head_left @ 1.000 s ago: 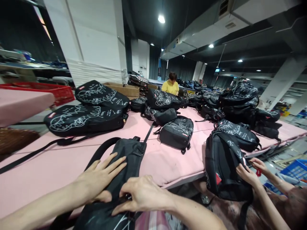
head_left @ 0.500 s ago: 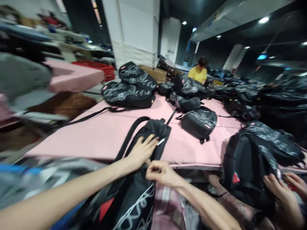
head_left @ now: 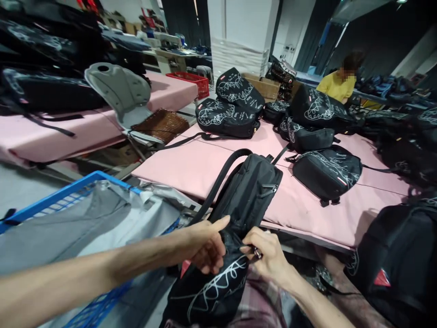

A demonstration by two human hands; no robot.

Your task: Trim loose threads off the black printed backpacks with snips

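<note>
A black backpack (head_left: 246,196) with white scribble print hangs over the near edge of the pink table (head_left: 191,166), its lower half on my lap. My left hand (head_left: 205,243) grips the fabric on the bag's left side, index finger stretched out. Just to its right, my right hand (head_left: 266,255) pinches a small metal zipper pull on the same bag. A long black strap arcs up from the bag's top.
Several more black backpacks (head_left: 227,118) lie piled across the table. A blue crate (head_left: 58,200) with grey fabric stands at my left. Behind it are a grey chair (head_left: 119,93) and a red basket (head_left: 191,79). A person in yellow (head_left: 337,84) sits far back; another black bag (head_left: 399,259) is at right.
My view has swung left and down. The backpack slid off the table edge toward my lap; my left hand went from lying flat on it to gripping it, and my right hand pinches the zipper.
</note>
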